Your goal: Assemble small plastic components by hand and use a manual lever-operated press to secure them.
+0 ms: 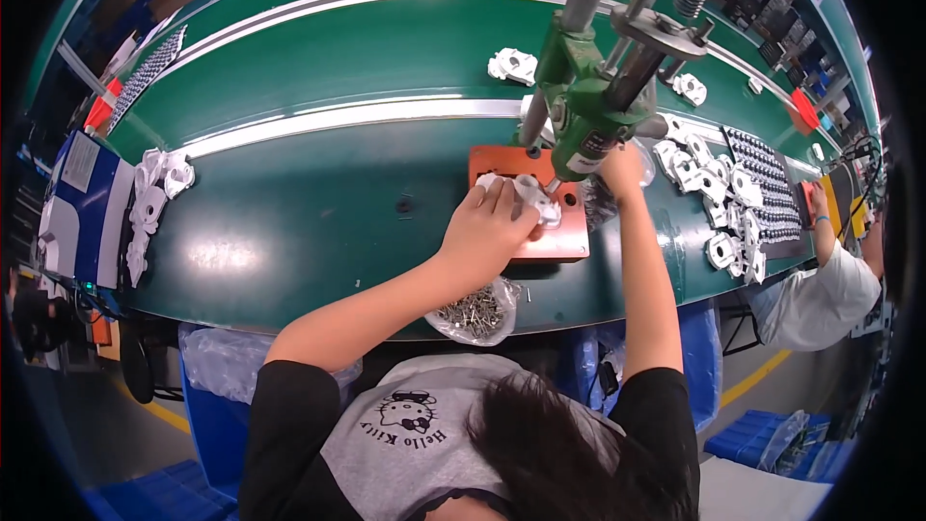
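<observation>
On the bench (309, 169), a fixture block (576, 233) sits beneath the press head (590, 130), with a workpiece (546, 210) on it under the left hand (487, 232). Before the block, at the bench's near edge, lies a bag of screws (475, 315). Rightward lies a heap of parts (714, 174), then a knob tray (770, 183). At far left stands a machine (89, 188), more parts (148, 205) along its right side.

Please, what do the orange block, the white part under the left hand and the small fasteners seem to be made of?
Orange block: probably painted or anodised metal, from its even colour and crisp edges. White part under the left hand: perhaps moulded plastic or coated metal; its rounded, pale surface leaves this open. Small fasteners: likely metal, from their silvery glints.
</observation>
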`<act>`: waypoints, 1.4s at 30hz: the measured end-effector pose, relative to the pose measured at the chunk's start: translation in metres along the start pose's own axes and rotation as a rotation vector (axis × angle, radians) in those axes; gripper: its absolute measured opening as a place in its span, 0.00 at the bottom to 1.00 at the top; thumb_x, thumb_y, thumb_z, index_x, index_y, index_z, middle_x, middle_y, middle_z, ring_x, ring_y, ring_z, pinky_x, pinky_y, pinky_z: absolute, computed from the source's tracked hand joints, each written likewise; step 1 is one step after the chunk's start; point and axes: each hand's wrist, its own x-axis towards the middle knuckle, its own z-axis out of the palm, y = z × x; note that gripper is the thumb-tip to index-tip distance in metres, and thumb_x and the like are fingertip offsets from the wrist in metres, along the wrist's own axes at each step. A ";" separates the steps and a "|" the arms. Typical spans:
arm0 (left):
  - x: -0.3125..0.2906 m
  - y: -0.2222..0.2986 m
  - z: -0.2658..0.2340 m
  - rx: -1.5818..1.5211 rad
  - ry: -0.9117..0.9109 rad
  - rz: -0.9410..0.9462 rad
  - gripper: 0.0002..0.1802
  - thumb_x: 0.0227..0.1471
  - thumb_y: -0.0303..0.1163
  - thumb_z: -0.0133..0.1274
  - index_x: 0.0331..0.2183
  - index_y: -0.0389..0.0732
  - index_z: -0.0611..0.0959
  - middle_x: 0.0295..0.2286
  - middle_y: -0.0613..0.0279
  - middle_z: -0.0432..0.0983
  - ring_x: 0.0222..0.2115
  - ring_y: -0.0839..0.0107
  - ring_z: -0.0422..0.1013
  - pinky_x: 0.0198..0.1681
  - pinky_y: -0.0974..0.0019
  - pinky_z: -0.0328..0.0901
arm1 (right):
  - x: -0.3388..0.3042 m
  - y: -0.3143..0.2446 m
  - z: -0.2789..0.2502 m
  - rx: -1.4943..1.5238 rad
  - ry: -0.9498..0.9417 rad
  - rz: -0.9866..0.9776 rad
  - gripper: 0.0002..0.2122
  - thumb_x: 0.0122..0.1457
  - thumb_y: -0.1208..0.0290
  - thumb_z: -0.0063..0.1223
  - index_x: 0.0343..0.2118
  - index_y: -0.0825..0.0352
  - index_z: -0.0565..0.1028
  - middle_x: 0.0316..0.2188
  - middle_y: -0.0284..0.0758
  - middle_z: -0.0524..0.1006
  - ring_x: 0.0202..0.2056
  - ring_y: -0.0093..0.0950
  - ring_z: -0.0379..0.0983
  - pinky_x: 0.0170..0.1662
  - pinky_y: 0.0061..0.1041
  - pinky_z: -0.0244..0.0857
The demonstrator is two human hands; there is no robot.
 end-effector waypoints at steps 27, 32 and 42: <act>-0.018 -0.017 0.029 -0.279 0.115 -0.030 0.14 0.45 0.33 0.52 0.36 0.38 0.77 0.42 0.41 0.68 0.48 0.48 0.62 0.54 0.50 0.55 | -0.094 -0.086 -0.060 0.508 -0.009 -0.408 0.06 0.45 0.74 0.57 0.28 0.67 0.79 0.28 0.37 0.77 0.32 0.35 0.72 0.39 0.30 0.63; -0.018 -0.016 0.031 -0.294 0.126 -0.043 0.14 0.43 0.32 0.52 0.36 0.39 0.76 0.42 0.44 0.68 0.48 0.49 0.62 0.54 0.51 0.55 | -0.097 -0.091 -0.069 0.368 -0.114 -0.535 0.06 0.48 0.71 0.55 0.29 0.66 0.78 0.32 0.35 0.78 0.40 0.36 0.69 0.47 0.33 0.56; -0.018 -0.026 0.032 -0.270 0.163 0.012 0.14 0.40 0.31 0.54 0.35 0.42 0.78 0.41 0.49 0.69 0.47 0.55 0.64 0.51 0.56 0.57 | -0.145 -0.109 -0.090 0.305 -0.020 -0.549 0.12 0.46 0.72 0.57 0.34 0.67 0.74 0.35 0.37 0.73 0.41 0.35 0.65 0.45 0.33 0.56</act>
